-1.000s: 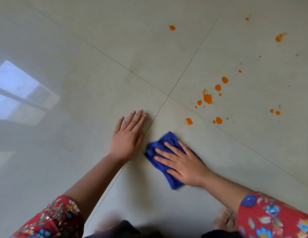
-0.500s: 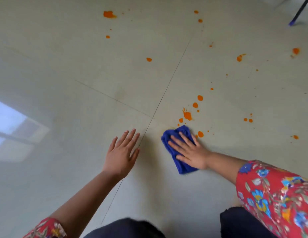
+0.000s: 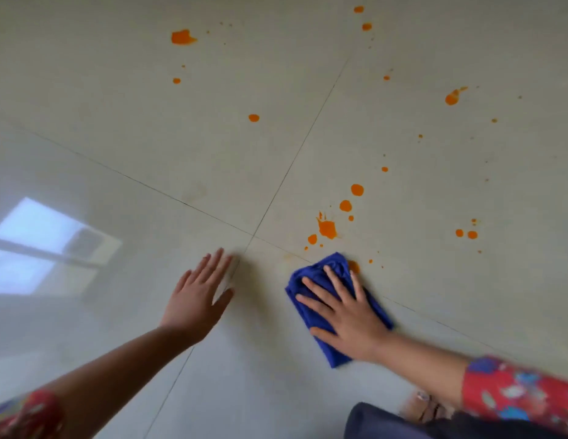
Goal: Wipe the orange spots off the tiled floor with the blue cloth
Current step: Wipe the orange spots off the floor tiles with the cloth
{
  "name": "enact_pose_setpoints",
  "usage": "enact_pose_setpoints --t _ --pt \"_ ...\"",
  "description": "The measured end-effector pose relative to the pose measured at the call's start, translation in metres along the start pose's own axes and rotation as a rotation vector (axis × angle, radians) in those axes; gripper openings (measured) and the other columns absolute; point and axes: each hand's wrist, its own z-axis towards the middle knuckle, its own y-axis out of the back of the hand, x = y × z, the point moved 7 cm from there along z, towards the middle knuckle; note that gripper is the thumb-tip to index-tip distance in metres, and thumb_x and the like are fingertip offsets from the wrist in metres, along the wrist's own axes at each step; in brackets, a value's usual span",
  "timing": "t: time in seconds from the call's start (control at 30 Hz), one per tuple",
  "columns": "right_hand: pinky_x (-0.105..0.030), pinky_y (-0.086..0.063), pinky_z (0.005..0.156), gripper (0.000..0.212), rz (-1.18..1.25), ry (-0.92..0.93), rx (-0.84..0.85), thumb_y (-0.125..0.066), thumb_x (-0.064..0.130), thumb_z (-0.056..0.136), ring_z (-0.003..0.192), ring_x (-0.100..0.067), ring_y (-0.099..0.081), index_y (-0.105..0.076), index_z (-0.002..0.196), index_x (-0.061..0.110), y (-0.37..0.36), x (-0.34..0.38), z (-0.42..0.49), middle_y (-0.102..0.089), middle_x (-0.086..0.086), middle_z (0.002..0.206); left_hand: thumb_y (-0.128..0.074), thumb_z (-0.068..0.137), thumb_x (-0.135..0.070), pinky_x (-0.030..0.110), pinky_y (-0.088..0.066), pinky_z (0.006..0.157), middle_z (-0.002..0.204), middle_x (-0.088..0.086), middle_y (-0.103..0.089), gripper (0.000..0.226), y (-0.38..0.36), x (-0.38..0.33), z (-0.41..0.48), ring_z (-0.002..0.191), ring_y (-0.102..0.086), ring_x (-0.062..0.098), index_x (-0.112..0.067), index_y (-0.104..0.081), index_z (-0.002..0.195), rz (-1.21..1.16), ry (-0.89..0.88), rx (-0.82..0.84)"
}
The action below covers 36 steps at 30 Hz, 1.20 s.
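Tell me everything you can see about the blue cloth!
The blue cloth is a deep blue, soft-looking fabric, bunched into a rough, wrinkled rectangle. It lies flat on the pale tiled floor. The right hand presses down on it with straight, spread fingers, hiding its middle. Its far edge touches an orange spot, which it partly covers.

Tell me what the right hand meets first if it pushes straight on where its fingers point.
Likely the small round orange drop just past the folded blue cloth, then the large orange splash beside it; the right hand points up and slightly left.
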Motion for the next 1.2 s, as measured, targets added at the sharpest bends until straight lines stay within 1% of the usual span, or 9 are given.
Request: enact_pose_setpoints --t 0.07,0.23,0.33,0.43,0.6,0.7,0.83,1.03,1.2 --pt "-0.062 -0.021 0.108 0.064 0.075 -0.02 -0.119 -0.036 0.057 0.094 0.147 -0.035 -0.016 -0.021 0.153 0.034 -0.003 0.03 0.004 -0.016 0.007 0.161 -0.007 0.085 -0.064 0.03 0.002 0.117 0.154 -0.02 0.018 0.069 -0.017 0.005 -0.009 0.144 0.016 0.005 -0.04 0.01 0.147 -0.068 0.139 -0.043" --pt "-0.053 -0.005 0.116 0.051 -0.116 0.58 -0.171 -0.03 0.047 0.099 0.149 -0.026 -0.012 -0.028 0.15 0.037 -0.001 0.081 0.034 -0.027 0.013 0.158 0.0 0.087 -0.056 0.03 0.015 0.116 0.154 -0.022 0.017 0.062 -0.048 -0.006 -0.016 0.141 0.021 -0.002 -0.041 0.005 0.147 -0.24 0.317 -0.122" --pt "-0.049 -0.013 0.114 0.053 -0.065 0.236 -0.293 -0.028 0.042 0.096 0.145 -0.024 -0.027 -0.035 0.148 0.032 0.034 0.026 0.108 -0.033 0.008 0.155 0.0 0.09 -0.052 0.028 0.013 0.117 0.154 -0.025 0.008 0.057 -0.05 -0.009 -0.015 0.141 0.016 -0.006 -0.044 -0.003 0.146 -0.313 0.375 -0.212" --pt "-0.049 -0.015 0.117 0.057 0.057 -0.119 -0.372 -0.026 0.041 0.099 0.148 -0.025 -0.018 -0.022 0.153 0.026 0.038 -0.01 0.084 -0.021 0.005 0.16 0.0 0.091 -0.052 0.028 0.015 0.116 0.156 -0.023 0.009 0.057 -0.047 -0.008 -0.015 0.141 0.017 -0.006 -0.044 -0.004 0.147 -0.354 0.354 -0.186" --pt "-0.047 -0.015 0.116 0.057 0.035 0.28 -0.271 -0.03 0.043 0.098 0.147 -0.024 -0.021 -0.025 0.152 0.027 0.019 0.067 0.074 -0.024 0.005 0.159 -0.002 0.091 -0.049 0.032 0.015 0.116 0.156 -0.015 0.015 0.06 -0.05 -0.014 -0.014 0.142 0.021 0.001 -0.034 0.005 0.149 -0.157 0.37 -0.194" --pt "-0.048 -0.015 0.114 0.056 -0.001 0.059 -0.35 -0.027 0.041 0.096 0.145 -0.025 -0.027 -0.031 0.151 0.027 0.051 0.01 0.129 -0.029 0.006 0.157 -0.005 0.092 -0.051 0.031 0.017 0.116 0.158 -0.011 0.015 0.061 -0.051 -0.015 -0.013 0.143 0.021 0.005 -0.033 0.007 0.149 -0.105 0.383 -0.181" --pt "-0.051 -0.016 0.117 0.058 0.115 -0.296 -0.446 -0.026 0.042 0.099 0.147 -0.028 -0.019 -0.022 0.154 0.022 0.036 -0.026 0.071 -0.022 0.003 0.16 -0.004 0.091 -0.054 0.035 0.017 0.116 0.158 -0.01 0.019 0.063 -0.051 -0.015 -0.012 0.143 0.023 0.008 -0.034 0.01 0.149 -0.084 0.386 -0.154" --pt "-0.049 -0.016 0.116 0.057 0.059 0.096 -0.376 -0.032 0.045 0.096 0.146 -0.025 -0.023 -0.027 0.151 0.029 0.049 0.02 0.116 -0.026 0.007 0.158 -0.006 0.09 -0.054 0.04 0.011 0.117 0.159 -0.01 0.015 0.064 -0.054 -0.014 -0.01 0.144 0.02 0.009 -0.034 0.006 0.15 -0.062 0.396 -0.165" --pt "-0.05 -0.012 0.117 0.057 0.122 -0.46 -0.485 -0.024 0.043 0.099 0.146 -0.027 -0.022 -0.023 0.153 0.025 0.052 -0.087 0.086 -0.024 0.005 0.159 -0.02 0.084 -0.044 0.037 0.014 0.115 0.16 -0.007 -0.006 0.067 -0.04 -0.028 -0.002 0.147 0.007 0.011 -0.028 -0.018 0.149 -0.159 0.47 -0.283"
